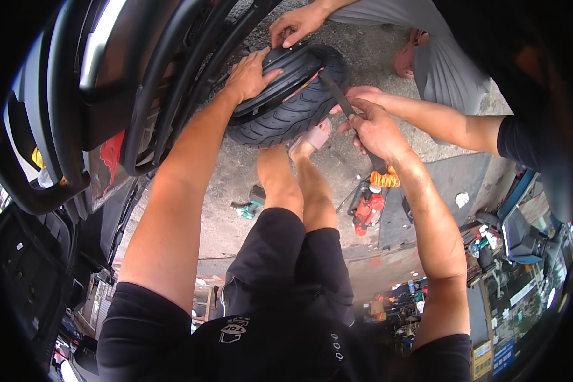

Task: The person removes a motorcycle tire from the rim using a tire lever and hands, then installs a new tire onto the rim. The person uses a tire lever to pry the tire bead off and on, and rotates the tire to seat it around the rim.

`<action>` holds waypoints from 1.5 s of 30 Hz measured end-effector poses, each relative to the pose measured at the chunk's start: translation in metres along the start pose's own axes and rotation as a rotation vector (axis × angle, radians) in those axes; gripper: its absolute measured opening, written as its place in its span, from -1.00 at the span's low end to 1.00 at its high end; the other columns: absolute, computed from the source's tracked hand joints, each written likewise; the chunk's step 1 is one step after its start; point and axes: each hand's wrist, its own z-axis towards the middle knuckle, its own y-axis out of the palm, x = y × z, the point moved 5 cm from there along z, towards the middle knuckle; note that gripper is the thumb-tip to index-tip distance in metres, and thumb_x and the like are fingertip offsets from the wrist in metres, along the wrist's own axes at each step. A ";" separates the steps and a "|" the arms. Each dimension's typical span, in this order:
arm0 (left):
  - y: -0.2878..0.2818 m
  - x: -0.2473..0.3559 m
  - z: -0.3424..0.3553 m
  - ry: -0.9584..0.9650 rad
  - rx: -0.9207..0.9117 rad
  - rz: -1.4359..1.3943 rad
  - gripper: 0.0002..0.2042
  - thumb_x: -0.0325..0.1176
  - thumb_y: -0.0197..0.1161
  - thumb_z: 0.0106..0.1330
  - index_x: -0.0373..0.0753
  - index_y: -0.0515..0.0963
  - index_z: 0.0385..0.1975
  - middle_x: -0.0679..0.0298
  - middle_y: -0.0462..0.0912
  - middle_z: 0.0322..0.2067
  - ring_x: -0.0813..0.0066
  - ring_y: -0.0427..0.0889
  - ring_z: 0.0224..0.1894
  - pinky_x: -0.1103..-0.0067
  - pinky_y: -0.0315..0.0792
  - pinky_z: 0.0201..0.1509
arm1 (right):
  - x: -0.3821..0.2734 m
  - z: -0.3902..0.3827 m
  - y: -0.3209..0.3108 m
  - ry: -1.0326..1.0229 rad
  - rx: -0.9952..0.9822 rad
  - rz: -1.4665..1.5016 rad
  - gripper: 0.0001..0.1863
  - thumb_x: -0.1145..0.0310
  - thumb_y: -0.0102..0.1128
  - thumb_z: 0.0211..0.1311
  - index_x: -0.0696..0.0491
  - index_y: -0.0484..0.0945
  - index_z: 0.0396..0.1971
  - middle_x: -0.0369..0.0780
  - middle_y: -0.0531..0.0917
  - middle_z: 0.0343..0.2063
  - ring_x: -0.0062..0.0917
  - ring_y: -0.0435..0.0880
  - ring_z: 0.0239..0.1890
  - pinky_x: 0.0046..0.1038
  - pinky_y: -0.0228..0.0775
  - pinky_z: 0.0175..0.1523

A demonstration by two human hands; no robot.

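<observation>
A black tire point(280, 118) on a dark rim point(283, 70) stands below me, beside black tubular bars. My left hand point(248, 79) grips the top of the wheel, fingers over the rim. My right hand point(375, 134) is closed on a long dark flat lever point(334, 92), whose far end reaches the tire bead. Another person's hand point(296, 28) touches the rim's top; their other hand point(366, 95) is near the lever beside mine, its fingers partly hidden.
A black vehicle body point(70, 108) fills the left. An orange coiled hose point(385, 180), a red tool point(368, 210) and a teal tool point(248, 210) lie on concrete point(325, 254). A dark mat point(439, 204) and cluttered workshop items point(395, 305) are at right. The co-worker's leg point(452, 70) is close by.
</observation>
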 end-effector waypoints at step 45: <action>-0.004 0.004 -0.020 -0.098 0.028 -0.170 -0.21 0.21 0.34 0.30 -0.03 0.32 0.47 0.23 0.38 0.42 0.18 0.30 0.48 0.25 0.15 0.56 | -0.042 0.123 -0.026 -0.055 -0.406 -0.741 -0.79 0.45 0.13 0.31 0.27 0.68 -0.26 -0.21 0.67 -0.57 -0.57 0.59 -0.60 -0.40 0.44 -0.50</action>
